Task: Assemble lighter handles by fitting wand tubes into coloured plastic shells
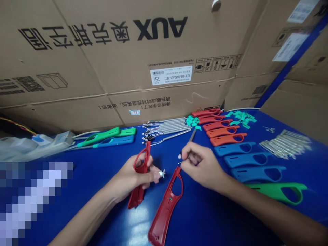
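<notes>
One red casing (135,198), in left hand (129,179)

Upside down on the cardboard carton (102,61), large black "AUX" (160,29) stands beside the Chinese "奥克斯"; a white barcode sticker (171,75) reads "KFR-46G/BpR3AES1 (B1)" with "25" at its end; lower down, a printed Chinese line (134,103) opens "师傅您辛苦了"

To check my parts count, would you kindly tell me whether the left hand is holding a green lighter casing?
No, the left hand grips a red plastic lighter casing.
</notes>
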Tool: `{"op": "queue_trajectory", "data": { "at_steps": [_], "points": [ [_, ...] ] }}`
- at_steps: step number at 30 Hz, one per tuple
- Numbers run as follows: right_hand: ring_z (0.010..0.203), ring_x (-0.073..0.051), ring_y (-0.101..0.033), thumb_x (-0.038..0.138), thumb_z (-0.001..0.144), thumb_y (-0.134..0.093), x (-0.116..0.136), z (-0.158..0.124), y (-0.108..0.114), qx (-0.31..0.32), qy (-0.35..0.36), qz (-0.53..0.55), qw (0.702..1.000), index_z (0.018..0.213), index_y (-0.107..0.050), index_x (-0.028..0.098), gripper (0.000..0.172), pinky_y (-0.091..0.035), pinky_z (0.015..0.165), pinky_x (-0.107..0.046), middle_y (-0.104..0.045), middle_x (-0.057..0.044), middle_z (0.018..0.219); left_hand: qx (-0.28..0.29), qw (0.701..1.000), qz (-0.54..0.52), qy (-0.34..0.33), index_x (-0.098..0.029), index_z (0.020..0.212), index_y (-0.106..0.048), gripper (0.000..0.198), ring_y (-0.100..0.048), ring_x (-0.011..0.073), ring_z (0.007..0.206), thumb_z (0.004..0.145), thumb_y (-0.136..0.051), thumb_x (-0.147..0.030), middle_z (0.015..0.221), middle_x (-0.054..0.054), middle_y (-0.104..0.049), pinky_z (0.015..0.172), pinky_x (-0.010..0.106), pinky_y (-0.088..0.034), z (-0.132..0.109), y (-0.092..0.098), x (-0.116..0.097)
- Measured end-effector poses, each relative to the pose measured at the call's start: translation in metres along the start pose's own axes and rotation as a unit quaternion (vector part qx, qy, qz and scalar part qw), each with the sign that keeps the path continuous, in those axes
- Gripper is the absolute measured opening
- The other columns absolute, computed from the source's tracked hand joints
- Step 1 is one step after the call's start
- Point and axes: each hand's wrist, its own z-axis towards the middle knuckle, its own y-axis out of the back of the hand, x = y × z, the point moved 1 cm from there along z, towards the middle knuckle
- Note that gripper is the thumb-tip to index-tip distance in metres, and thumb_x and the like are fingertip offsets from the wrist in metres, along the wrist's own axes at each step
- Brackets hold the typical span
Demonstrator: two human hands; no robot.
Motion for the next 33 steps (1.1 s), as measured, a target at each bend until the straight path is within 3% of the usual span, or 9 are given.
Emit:
{"op": "queue_trajectory", "data": {
  "at_steps": [3,8,11,14,17,19,24,29,33],
  "points": [
    [0.050,-0.008,-0.043,0.010,0.071,-0.052,-0.004,0.003,0.005,0.032,-0.033,-0.001,0.999,0.074,-0.051,0.019,0.010,-0.035,0.047,-0.020,-0.048,0.006,0.062,-0.016,1.000,-0.011,-0.010,-0.019,0.075,-0.040,0.047,-0.066,0.0140,0.064,0.065,-0.085,-0.021,0.071,0.001,-0.069,0.043,0.016,-0.048,0.003,0.003,-0.001],
    [0.055,-0.009,-0.051,0.010,0.083,-0.053,0.001,-0.007,-0.005,0.154,0.024,-0.115,0.981,0.087,-0.059,0.020,0.012,-0.039,0.055,-0.021,-0.055,0.005,0.065,-0.019,1.000,-0.024,-0.003,-0.019,0.074,-0.040,0.044,-0.070,0.0190,0.069,0.070,-0.083,-0.028,0.073,0.003,-0.071,0.050,0.024,-0.056,0.004,0.001,-0.001],
    [0.064,-0.011,-0.056,0.011,0.088,-0.051,0.006,-0.011,-0.008,0.198,0.068,-0.180,0.961,0.092,-0.061,0.019,0.014,-0.042,0.063,-0.024,-0.061,0.001,0.073,-0.046,0.998,-0.035,-0.019,-0.019,0.073,-0.041,0.042,-0.067,0.0149,0.064,0.071,-0.082,-0.028,0.077,0.005,-0.072,0.048,0.020,-0.052,0.004,0.003,-0.003],
    [0.078,-0.015,-0.062,0.011,0.090,-0.049,0.008,-0.013,-0.009,0.224,0.116,-0.209,0.945,0.101,-0.063,0.018,0.018,-0.046,0.073,-0.026,-0.067,-0.003,0.085,-0.092,0.993,-0.049,-0.057,-0.019,0.075,-0.042,0.042,-0.059,0.0079,0.057,0.069,-0.083,-0.026,0.070,-0.002,-0.067,0.045,0.013,-0.043,0.004,0.006,-0.008],
    [0.095,-0.018,-0.064,0.011,0.092,-0.048,0.011,-0.014,-0.011,0.219,0.176,-0.202,0.938,0.107,-0.064,0.016,0.022,-0.047,0.086,-0.029,-0.069,-0.008,0.105,-0.098,0.991,-0.053,-0.075,-0.020,0.075,-0.040,0.046,-0.051,0.0042,0.049,0.065,-0.085,-0.024,0.071,-0.004,-0.066,0.042,0.013,-0.040,0.003,0.006,-0.010],
    [0.097,-0.018,-0.063,0.013,0.092,-0.049,0.013,-0.014,-0.012,0.193,0.183,-0.176,0.948,0.109,-0.063,0.015,0.023,-0.047,0.088,-0.028,-0.068,-0.009,0.108,-0.079,0.993,-0.049,-0.077,-0.020,0.075,-0.040,0.049,-0.049,0.0033,0.047,0.062,-0.087,-0.021,0.078,-0.001,-0.070,0.041,0.014,-0.039,0.002,0.005,-0.008],
    [0.065,-0.009,-0.059,0.024,0.088,-0.061,0.021,-0.013,-0.009,0.109,0.052,-0.067,0.990,0.111,-0.060,0.018,0.024,-0.048,0.063,-0.020,-0.065,0.000,0.085,0.006,0.997,-0.038,-0.072,-0.020,0.077,-0.041,0.053,-0.062,0.0114,0.057,0.056,-0.090,-0.019,0.075,0.001,-0.070,0.045,0.016,-0.045,-0.002,-0.001,-0.003],
    [0.073,-0.009,-0.059,0.023,0.088,-0.063,0.030,-0.008,-0.006,0.173,0.027,-0.020,0.984,0.109,-0.063,0.019,0.022,-0.048,0.064,-0.018,-0.065,-0.001,0.093,-0.004,0.997,-0.032,-0.066,-0.021,0.078,-0.043,0.058,-0.061,0.0107,0.054,0.050,-0.093,-0.025,0.069,-0.003,-0.068,0.051,0.018,-0.047,-0.009,-0.010,0.000],
    [0.070,-0.010,-0.058,0.023,0.085,-0.067,0.045,-0.012,0.010,0.157,0.032,-0.027,0.987,0.094,-0.067,0.019,0.011,-0.049,0.062,-0.019,-0.067,-0.001,0.089,-0.018,0.999,0.001,-0.051,-0.022,0.076,-0.045,0.058,-0.058,0.0127,0.053,0.049,-0.091,-0.042,0.065,-0.003,-0.066,0.047,0.019,-0.043,-0.009,-0.007,0.003]
  ]
}}
